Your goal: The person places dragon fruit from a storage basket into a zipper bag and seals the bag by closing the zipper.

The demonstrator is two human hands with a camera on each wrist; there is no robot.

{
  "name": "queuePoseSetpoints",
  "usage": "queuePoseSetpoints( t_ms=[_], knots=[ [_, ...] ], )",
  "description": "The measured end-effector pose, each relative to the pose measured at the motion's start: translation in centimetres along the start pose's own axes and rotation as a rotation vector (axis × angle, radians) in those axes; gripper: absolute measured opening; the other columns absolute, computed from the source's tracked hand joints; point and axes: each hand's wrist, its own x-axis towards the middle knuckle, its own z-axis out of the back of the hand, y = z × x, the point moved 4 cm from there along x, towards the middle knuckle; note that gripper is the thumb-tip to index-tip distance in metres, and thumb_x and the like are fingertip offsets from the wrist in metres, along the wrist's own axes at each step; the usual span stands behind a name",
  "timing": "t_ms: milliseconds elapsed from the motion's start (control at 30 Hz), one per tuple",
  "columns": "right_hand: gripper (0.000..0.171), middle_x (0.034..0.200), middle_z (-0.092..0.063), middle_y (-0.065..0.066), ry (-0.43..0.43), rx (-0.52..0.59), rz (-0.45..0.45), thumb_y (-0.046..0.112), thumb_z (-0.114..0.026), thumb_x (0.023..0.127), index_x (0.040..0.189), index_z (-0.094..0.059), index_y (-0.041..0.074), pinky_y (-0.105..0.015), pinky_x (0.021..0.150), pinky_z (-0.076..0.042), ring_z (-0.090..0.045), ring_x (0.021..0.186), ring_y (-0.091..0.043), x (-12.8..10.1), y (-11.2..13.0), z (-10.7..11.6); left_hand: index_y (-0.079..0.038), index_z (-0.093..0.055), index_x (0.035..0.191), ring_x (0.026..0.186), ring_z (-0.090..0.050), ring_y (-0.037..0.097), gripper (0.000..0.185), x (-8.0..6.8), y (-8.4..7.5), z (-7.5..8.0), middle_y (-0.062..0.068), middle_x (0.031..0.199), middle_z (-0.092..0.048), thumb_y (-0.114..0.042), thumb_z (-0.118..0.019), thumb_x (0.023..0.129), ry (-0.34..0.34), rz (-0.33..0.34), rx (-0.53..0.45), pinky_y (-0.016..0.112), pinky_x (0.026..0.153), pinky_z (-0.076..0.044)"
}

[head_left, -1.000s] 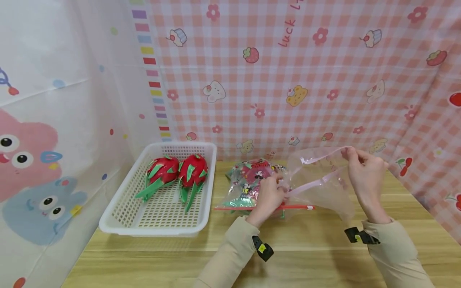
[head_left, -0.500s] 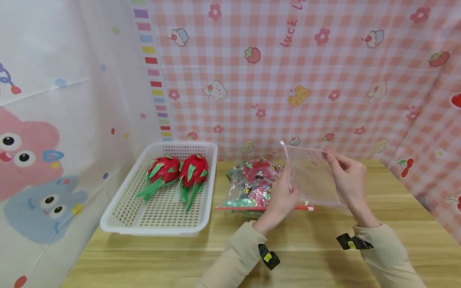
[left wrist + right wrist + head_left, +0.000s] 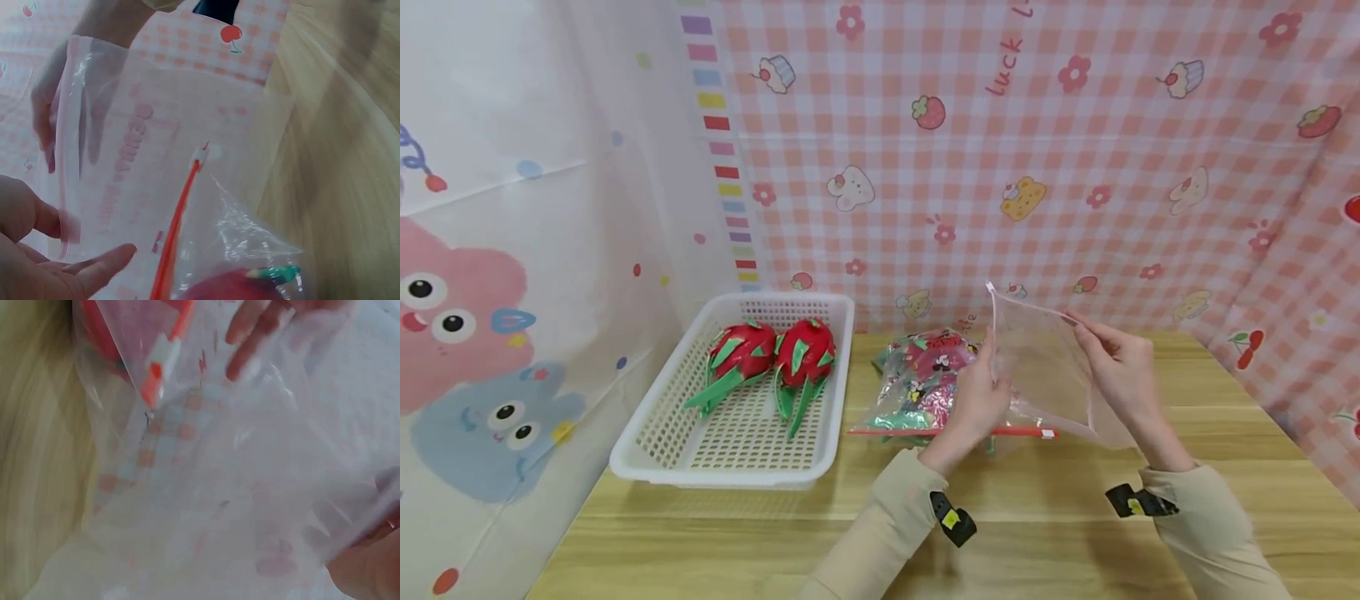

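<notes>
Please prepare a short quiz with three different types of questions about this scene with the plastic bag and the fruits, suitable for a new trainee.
1. True or false: the white perforated plastic basket holds two red dragon fruits with green scales.
2. Multiple choice: what do the left hand and the right hand hold between them? A) a dragon fruit B) an empty clear plastic zip bag C) the basket
3. Fill in: the filled cartoon-printed bag with a red zip strip lies on the light wooden table, to the ___ of the basket in the head view.

Key: 1 true. 2 B, each hand pinching one side of the upper edge. 3 right.
</notes>
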Motion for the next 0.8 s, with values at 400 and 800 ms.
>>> queuePoseSetpoints(
  t_ms=[400, 800],
  knots=[
    [0.034, 0.088, -0.062, 0.036, -0.082, 0.177, -0.155, 0.024, -0.053, 0.097, 0.122, -0.064, 0.004, -0.025, 0.03, -0.022, -0.023, 0.031, -0.001, 0.0, 0.0, -0.3, -0.011, -0.021, 0.151, 0.138, -0.038, 0.028, 0.065, 2.0, -2.6, 7.8, 0.011, 0.154, -0.032, -0.027, -0.052, 0.096, 0.148, 0.056, 0.372, 0.045, 0.112, -0.035],
    [0.036, 0.088, -0.062, 0.035, -0.065, 0.188, -0.186, 0.026, -0.053, 0.097, 0.124, -0.061, 0.004, -0.026, 0.029, -0.023, -0.023, 0.03, -0.002, 0.0, 0.0, 0.0, -0.001, -0.038, 0.14, 0.112, -0.054, 0.045, 0.058, 5.7, 3.1, 18.2, 0.026, 0.126, -0.055, -0.029, -0.057, 0.092, -0.028, 0.036, 0.857, 0.052, 0.088, -0.051]
  ],
)
